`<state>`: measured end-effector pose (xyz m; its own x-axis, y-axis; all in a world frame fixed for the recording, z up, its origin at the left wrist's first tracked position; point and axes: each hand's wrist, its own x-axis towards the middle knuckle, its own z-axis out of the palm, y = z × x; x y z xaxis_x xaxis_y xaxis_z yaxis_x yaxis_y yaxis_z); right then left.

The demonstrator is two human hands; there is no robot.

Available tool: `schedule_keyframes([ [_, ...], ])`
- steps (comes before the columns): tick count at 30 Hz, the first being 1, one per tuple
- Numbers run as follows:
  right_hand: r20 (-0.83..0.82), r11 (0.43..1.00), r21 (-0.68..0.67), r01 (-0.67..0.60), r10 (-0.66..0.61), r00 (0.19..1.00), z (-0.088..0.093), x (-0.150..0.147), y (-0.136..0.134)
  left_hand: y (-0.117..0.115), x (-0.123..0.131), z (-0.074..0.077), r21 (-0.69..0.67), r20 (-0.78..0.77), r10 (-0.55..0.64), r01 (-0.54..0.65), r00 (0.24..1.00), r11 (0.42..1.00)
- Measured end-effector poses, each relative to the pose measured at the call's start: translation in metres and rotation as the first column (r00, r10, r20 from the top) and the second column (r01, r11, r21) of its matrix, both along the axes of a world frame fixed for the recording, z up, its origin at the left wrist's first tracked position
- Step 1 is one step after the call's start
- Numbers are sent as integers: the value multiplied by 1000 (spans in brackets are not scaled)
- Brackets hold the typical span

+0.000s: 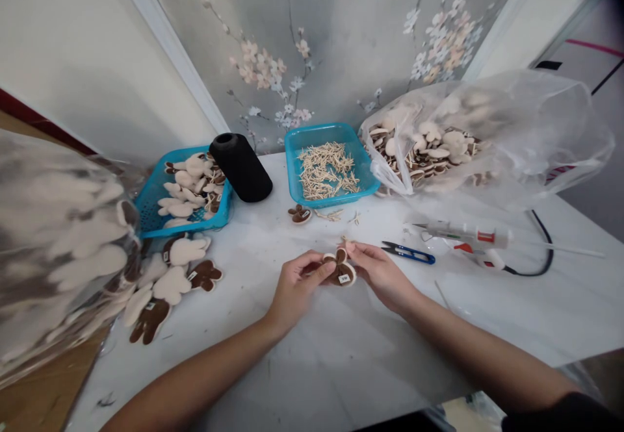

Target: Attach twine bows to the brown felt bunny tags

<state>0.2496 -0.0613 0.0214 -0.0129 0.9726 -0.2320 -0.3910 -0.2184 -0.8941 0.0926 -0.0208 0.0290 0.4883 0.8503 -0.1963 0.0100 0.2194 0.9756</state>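
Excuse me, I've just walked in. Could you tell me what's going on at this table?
A person is pinching a small brown-and-cream fabric piece with ears between their left hand and right hand, above a white table. Blue-handled thread snips and a hot glue gun lie to the right. Farther back are a blue tray of wooden slivers, a blue basket of cream pieces, a black thread cone, and a clear plastic bag of more pieces.

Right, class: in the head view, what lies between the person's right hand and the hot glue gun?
Blue-handled thread snips lie between the right hand and the hot glue gun, as the head view shows.
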Motion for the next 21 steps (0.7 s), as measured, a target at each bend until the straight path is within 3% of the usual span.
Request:
schedule_keyframes([
  [3,243,995,92,-37,13,970,1,4,-1,0,-1,0,185,-98,99,-80,990,979],
  [7,350,986,148,-81,24,936,-1,5,-2,-2,-3,1,315,-141,114,-65,983,947],
  [11,347,980,166,-106,42,937,-2,3,-5,-5,-5,5,381,-191,85,-6,978,925],
  [15,446,975,206,-80,-21,895,0,1,-8,-3,-7,8,322,-231,19,58,973,945],
  [17,391,974,201,-100,13,920,2,0,-8,0,-7,8,253,-204,-34,86,978,964],
  [21,56,973,182,-144,136,989,3,1,-6,3,-6,3,127,-33,-97,100,995,987],
])
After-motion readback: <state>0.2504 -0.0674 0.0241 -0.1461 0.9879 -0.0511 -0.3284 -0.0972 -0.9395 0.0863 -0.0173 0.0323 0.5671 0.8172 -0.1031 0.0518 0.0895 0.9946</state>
